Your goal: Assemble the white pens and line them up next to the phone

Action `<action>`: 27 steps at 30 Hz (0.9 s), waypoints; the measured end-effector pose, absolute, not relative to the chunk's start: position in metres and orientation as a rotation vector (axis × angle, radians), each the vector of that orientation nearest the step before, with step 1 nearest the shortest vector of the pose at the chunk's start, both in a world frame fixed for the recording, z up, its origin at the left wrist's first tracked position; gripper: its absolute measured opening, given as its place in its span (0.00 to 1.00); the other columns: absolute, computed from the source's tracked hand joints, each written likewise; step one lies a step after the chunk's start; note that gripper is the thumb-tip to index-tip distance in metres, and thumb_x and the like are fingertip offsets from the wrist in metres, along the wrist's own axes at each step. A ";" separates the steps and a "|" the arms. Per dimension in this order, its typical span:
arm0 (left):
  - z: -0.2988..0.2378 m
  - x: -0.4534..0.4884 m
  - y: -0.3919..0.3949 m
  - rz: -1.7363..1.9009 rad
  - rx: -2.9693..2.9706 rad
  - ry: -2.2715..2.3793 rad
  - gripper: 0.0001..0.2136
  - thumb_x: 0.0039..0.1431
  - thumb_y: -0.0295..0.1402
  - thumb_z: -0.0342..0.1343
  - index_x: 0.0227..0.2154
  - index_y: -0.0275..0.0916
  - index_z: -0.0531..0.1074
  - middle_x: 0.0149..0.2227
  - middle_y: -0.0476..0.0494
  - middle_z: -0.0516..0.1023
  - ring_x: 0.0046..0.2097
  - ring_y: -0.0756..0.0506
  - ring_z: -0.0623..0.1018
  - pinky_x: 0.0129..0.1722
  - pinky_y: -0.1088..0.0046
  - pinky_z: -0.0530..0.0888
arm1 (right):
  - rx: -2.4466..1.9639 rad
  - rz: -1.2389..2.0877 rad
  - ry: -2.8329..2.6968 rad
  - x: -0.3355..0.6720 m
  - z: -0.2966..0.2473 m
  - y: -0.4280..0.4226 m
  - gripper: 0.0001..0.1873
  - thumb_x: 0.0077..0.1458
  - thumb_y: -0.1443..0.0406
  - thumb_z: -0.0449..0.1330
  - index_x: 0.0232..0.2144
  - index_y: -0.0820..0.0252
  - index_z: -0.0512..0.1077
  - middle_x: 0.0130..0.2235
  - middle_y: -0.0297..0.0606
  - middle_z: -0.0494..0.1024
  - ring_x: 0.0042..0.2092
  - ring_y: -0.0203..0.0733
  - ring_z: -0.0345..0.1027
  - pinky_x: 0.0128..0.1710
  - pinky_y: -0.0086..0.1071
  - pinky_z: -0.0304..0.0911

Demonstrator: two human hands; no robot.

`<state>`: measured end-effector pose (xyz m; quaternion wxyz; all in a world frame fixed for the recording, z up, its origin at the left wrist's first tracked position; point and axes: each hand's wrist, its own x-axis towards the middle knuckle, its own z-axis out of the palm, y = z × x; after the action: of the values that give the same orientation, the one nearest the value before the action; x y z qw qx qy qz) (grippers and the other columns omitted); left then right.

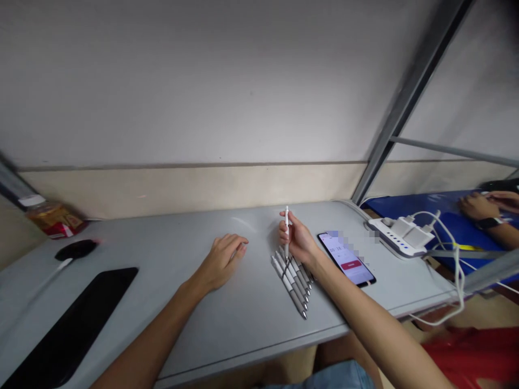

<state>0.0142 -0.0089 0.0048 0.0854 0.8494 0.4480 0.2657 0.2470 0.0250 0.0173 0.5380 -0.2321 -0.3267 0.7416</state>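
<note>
Quietly, at the far left of a grey table (251, 313), a white-capped bottle (54, 219) with a red and yellow label stands near the back corner. Just in front sits a rounded black object (75, 249) with a white cable (60, 267); nearer the front edge lies a long black slab (81, 324), cut off by the frame. Toward the middle, a person's left hand (222, 260) rests on the tabletop, fingers together and loosely bent, the thumb close by; whether thumb and forefinger meet cannot be told. To its right, white-and-grey pens (295, 285) lie side by side in a slanting row, their silver tips toward the front edge. Above the row's back end, the right hand (299, 240) holds one white pen (287, 216) nearly upright, fingers curled around it; whether it touches the others is unclear. Beside that forearm, a lit phone (344, 256) shows a red button. Near the table's right edge sits a white power strip (399, 240) with plugs and cables. Beyond, at far right, a co-worker's hands (476, 206) meet over a blue tabletop (433, 212), a dark watch (488, 222) at one wrist.
</note>
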 end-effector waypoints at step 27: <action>-0.007 0.006 0.002 0.677 2.506 1.551 0.13 0.66 0.39 0.40 0.35 0.42 0.68 0.37 0.47 0.76 0.42 0.44 0.71 0.46 0.61 0.59 | -0.457 1.719 -0.839 0.253 0.023 0.023 0.15 0.55 0.57 0.61 0.43 0.46 0.60 0.21 0.22 0.49 0.18 0.28 0.33 0.15 0.22 0.30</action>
<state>0.0062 0.0017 -0.0071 0.0586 0.8273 0.5121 0.2236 0.2527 0.0229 0.0226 0.5543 -0.1935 -0.3550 0.7275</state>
